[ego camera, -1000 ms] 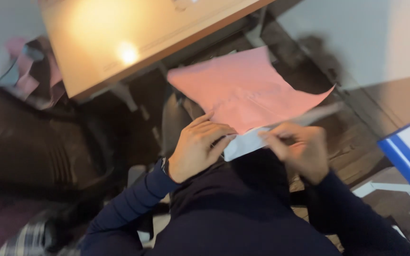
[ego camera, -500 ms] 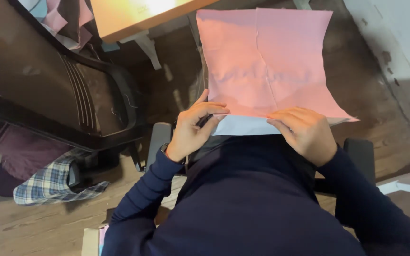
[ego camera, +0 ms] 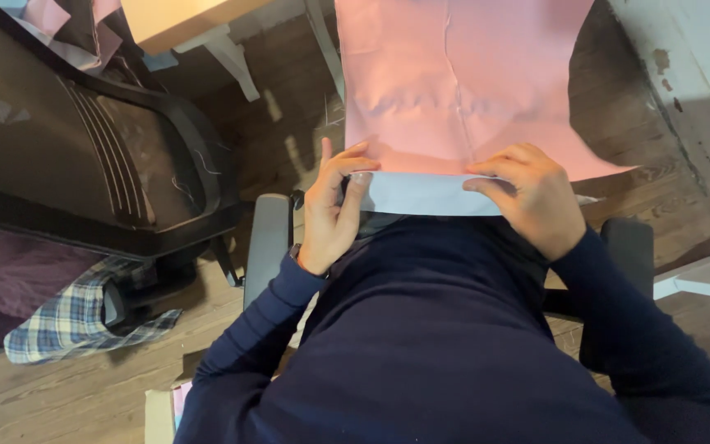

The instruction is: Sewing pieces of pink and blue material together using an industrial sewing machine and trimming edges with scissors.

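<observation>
A large pink sheet of paper (ego camera: 462, 82) lies over my lap, its near edge folded back so a pale white strip (ego camera: 425, 193) shows. My left hand (ego camera: 330, 210) pinches the left end of that folded strip with thumb and fingers. My right hand (ego camera: 532, 193) presses down on the right end of the fold, fingers curled over it. Both arms wear dark navy sleeves, and my navy top fills the lower view.
A black office chair (ego camera: 100, 156) stands at left with a plaid cloth (ego camera: 67, 325) under it. A light wooden desk (ego camera: 182, 20) with white legs is at top. Grey armrests (ego camera: 269, 238) flank me. The floor is wooden boards; a white wall runs at right.
The view has swung so the pink sheet now lies straight ahead. The white folded strip along its near edge has grown wider, and both hands stay on it.
</observation>
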